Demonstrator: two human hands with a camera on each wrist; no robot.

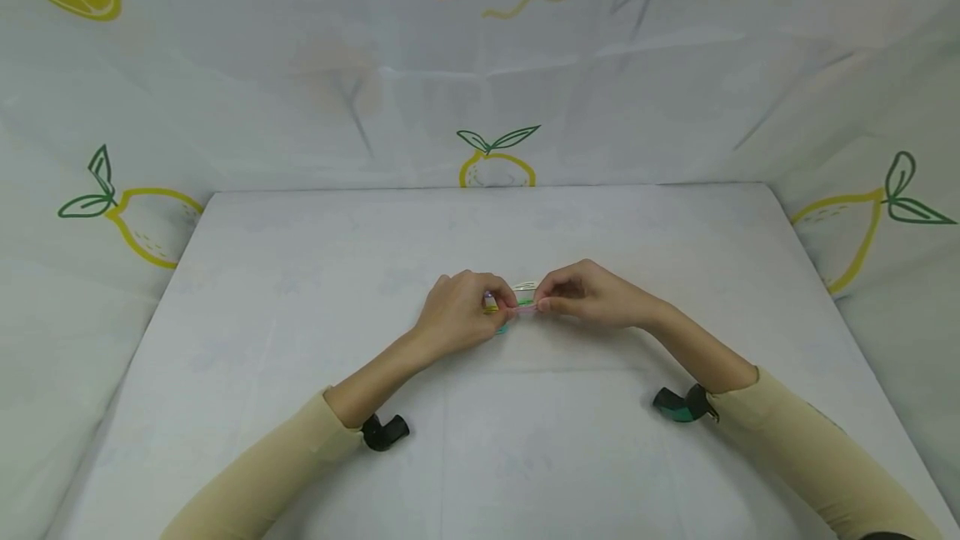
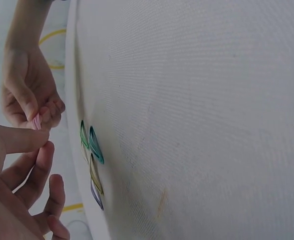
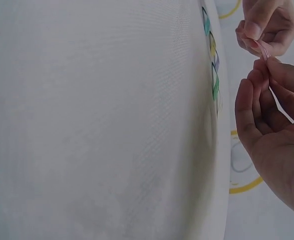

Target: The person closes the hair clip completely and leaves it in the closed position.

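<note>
Between my two hands is a pink hair clip (image 2: 36, 121), raised above the table. My left hand (image 1: 465, 311) pinches one end with thumb and fingertips. My right hand (image 1: 592, 294) pinches the other end, its remaining fingers curled in. On the tabletop close below lie several snap hair clips: a teal clip (image 2: 96, 145), a green clip (image 2: 83, 134), a yellow clip (image 2: 95, 175) and a purple clip (image 2: 96, 195). A pale clip (image 1: 524, 286) shows behind the fingers in the head view. My left hand partly covers this group there.
A white cloth covers the table (image 1: 300, 257). Behind it and at both sides hangs a white curtain (image 1: 285, 107) printed with lemons. Black wrist devices (image 1: 386, 432) sit at both sleeve cuffs.
</note>
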